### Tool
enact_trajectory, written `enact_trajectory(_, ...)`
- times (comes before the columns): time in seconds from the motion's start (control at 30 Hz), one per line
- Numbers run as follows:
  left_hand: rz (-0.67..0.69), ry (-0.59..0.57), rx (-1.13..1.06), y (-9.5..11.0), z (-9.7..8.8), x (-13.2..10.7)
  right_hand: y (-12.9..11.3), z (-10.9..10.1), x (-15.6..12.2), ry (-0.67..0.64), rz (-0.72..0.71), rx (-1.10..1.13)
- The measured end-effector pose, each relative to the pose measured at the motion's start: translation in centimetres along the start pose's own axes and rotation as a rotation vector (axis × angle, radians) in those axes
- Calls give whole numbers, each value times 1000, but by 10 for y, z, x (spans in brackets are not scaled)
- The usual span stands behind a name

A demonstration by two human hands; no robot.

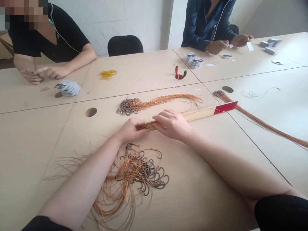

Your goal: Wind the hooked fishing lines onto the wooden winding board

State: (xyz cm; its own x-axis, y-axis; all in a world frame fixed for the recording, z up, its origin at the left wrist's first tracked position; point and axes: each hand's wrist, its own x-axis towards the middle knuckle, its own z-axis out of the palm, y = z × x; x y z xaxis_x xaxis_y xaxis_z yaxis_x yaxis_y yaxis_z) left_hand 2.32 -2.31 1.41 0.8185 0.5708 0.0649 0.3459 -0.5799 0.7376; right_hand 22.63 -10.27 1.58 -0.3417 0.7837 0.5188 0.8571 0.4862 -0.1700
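A long, flat wooden strip with a red end [225,107] lies slanted across the middle of the table. My left hand [132,130] pinches its near left end. My right hand [172,124] is wrapped over the strip just beside it, its fingers bent around the edge. A curved hook shape shows between the hands, partly covered by fingers. Below my forearms lies a loose heap of dark fish hooks [146,168] tied to orange lines, partly hidden by my left arm. Beyond the strip rests a neater bundle of hooks with orange lines [156,103].
Another hook bundle [264,121] trails off to the right. Red-handled pliers [180,73] stand in a table hole. Yellow pieces [108,74] and stacked small packs [68,88] lie farther back. Two people work across the table, near more packs [193,60].
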Motion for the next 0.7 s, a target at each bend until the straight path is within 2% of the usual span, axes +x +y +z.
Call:
enact_trajectory(0.2, -23, -4, 33, 2, 0, 0, 4, -1, 1, -143, 161, -10)
enact_trajectory(0.43, -46, -25, 70, 5, -1, 1, 4, -2, 1, -142, 222, 67)
enact_trajectory(0.7, -33, -2, 50, 5, 2, 1, 2, -4, 1, -155, 237, 49)
